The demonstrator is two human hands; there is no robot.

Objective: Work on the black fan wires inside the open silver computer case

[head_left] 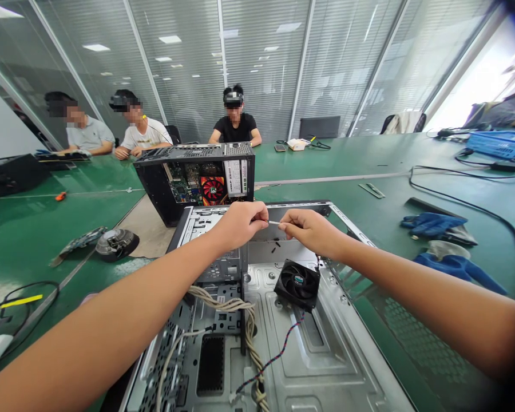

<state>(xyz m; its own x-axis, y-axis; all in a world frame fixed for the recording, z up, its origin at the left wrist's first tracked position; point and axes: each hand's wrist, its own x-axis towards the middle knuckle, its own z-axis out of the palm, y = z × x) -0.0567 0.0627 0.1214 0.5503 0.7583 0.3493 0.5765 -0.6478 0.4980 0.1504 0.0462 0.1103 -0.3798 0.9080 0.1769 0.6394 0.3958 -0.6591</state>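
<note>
My left hand (246, 222) and my right hand (305, 230) are raised over the far end of an open metal computer case (283, 366). Stretched between their pinched fingertips is a short, thin pale strip (274, 222), too small to identify further. Below my right hand, a black case fan (298, 284) lies loose on the case floor, its twisted red-and-blue lead (278, 361) trailing toward me. A few small dark pieces (276, 246) rest under the hands. Braided beige cables (249, 323) run along the drive bay (228, 306) at left.
Behind the case stands a second open computer tower (148, 189) with a red fan. A round cooler (117, 244) sits left, blue gloves (433, 225) and memory sticks (372, 190) right. Black cables (476, 177) cross the green table (347, 163). Three people sit opposite.
</note>
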